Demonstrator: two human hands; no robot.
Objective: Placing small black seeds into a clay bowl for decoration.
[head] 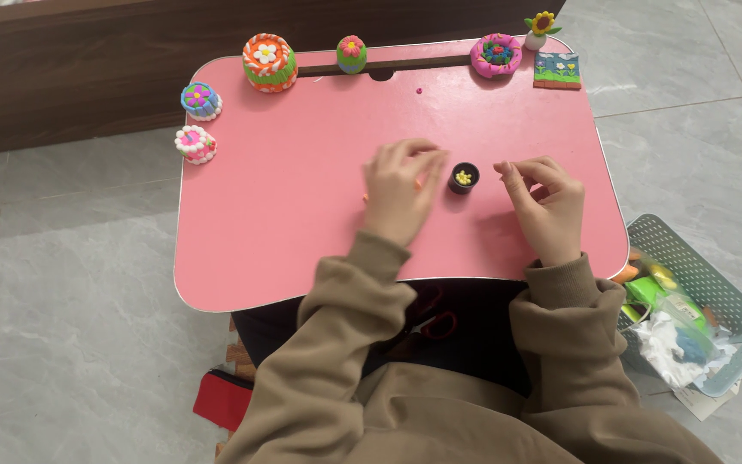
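A small black cup [464, 178] with tiny yellow beads inside stands on the pink lap table [302, 189], between my two hands. My left hand [398, 191] rests just left of the cup, fingers curled together over a small orange piece that peeks out beside them. My right hand [544, 206] sits to the right of the cup, thumb and forefinger pinched together near it; what they pinch is too small to tell.
Several colourful clay models line the table's far edge: an orange-and-green cake [270, 62], a small green piece [351, 53], a pink ring [495, 54], a flower pot [540, 29], a blue tile [557, 70]. Two small cakes [199, 120] sit left. A grey basket [704, 301] lies on the floor at right.
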